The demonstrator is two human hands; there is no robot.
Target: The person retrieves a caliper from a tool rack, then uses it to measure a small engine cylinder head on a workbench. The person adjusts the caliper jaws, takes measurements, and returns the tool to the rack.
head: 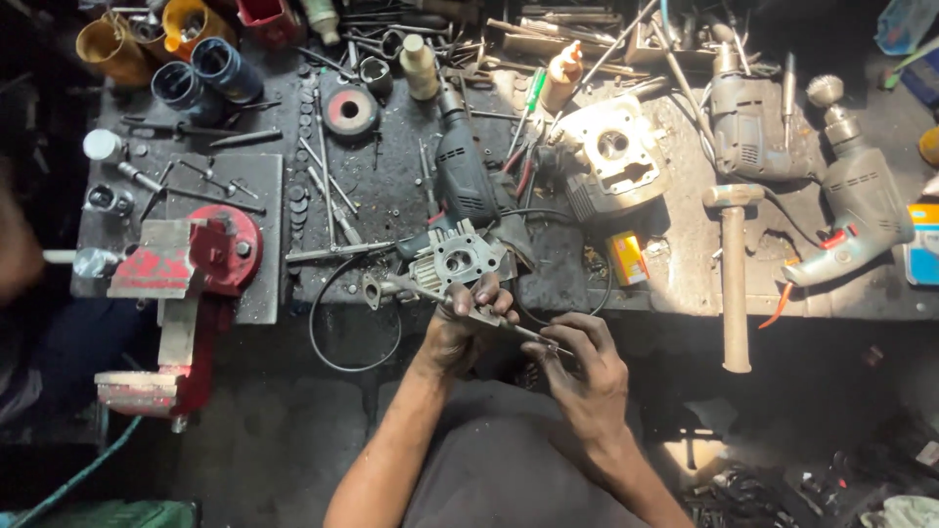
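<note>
At the worktop's front edge, a small metal part is gripped in the left hand. A thin rod, maybe a valve, is pinched by the right hand. It should be kept straight and pushed gently.

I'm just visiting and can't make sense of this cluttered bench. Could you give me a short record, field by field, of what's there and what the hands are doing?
Place: dark, greasy workbench
Left hand: grips a small metal part by the bench edge
Right hand: pinches a thin metal rod against that part
In front of hands: finned engine head
Left side: red bench vise
Right side: wooden-handled hammer, grey electric drill
</note>
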